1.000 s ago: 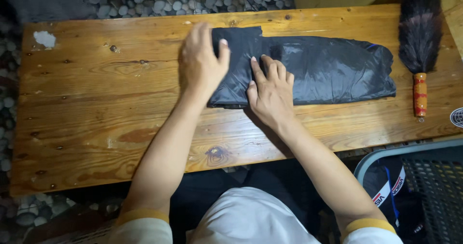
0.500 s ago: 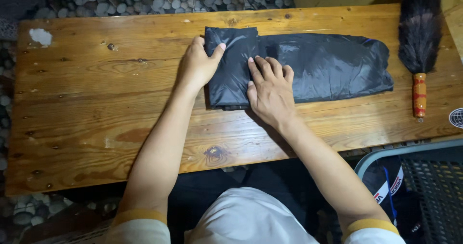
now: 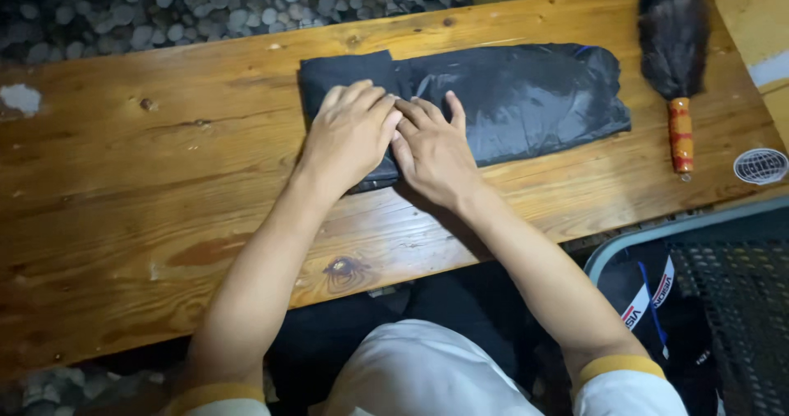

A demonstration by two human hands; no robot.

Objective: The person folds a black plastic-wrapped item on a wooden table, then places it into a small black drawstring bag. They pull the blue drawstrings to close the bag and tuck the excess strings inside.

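We are pressing a folded black garment (image 3: 493, 95) flat on the wooden surface (image 3: 164, 202), and the fold looks to be partway done. The garment is lying lengthwise toward the far edge of the surface, its left end doubled over into a thicker, darker flap. Our left hand (image 3: 349, 132) is resting palm-down on that flap, fingers together and flat, gripping nothing. Our right hand (image 3: 436, 149) is lying just beside it, touching it at the fingers, also flat and spread on the cloth. Both hands are bearing down on the same folded end. We judge the step in hand to be smoothing and setting this fold; the next move would call for holding the crease steady while bringing more cloth over evenly. A dark feather duster (image 3: 675, 54) with an orange handle is lying well apart at the right.
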